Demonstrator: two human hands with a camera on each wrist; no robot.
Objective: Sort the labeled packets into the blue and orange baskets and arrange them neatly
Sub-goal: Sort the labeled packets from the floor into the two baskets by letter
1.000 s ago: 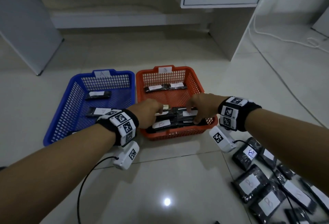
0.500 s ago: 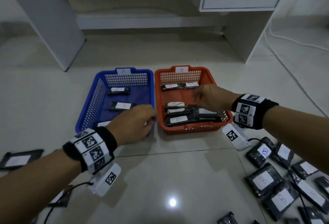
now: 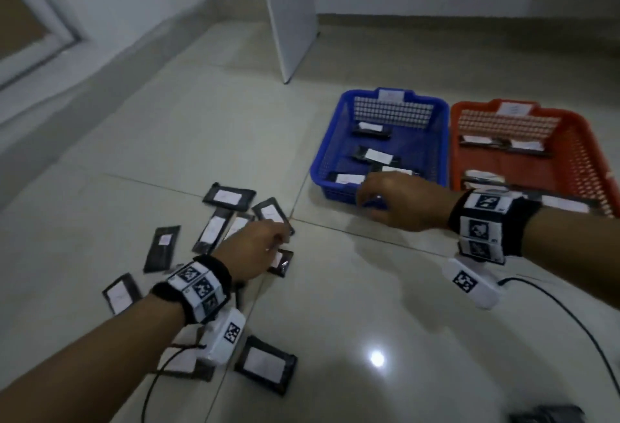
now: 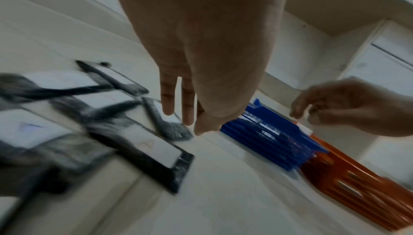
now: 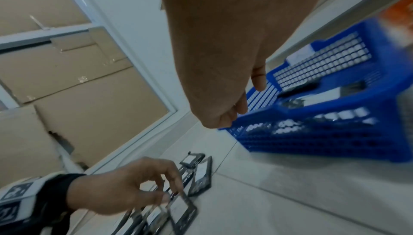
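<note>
**Two bare hands over a tiled floor, between loose packets and two baskets**

The left hand (image 3: 256, 249) reaches down over a loose scatter of black packets (image 3: 214, 229) with white labels, lying on the pale floor (image 3: 352, 305) to the left. Its fingers (image 4: 167, 97) hang down, mostly straight and slightly spread, above the pile; the right wrist view shows thumb and fingertips drawing near one packet's edge, but whether they touch it cannot be told — the picture is blurred. Nothing is held in this hand.

The right hand (image 3: 392, 199) hovers at the near rim of the blue basket (image 3: 322, 167), fingers loosely curled downward. It holds nothing that can be seen.

The blue basket sits on the floor, just beside the orange basket (image 3: 583, 154) to its right — their sides look to be touching. Each has a white tag on its far wall. Inside the blue one lie several packets, label up, in a rough row from far to near. The orange one holds more packets, some at the far end and some at the near end.

One more packet (image 3: 265, 364) lies apart, close to the person, beside the left wrist's camera (image 3: 223, 338). Both wrists wear black bands with square printed markers, and a cable (image 3: 577, 328) trails from the right one.
</note>
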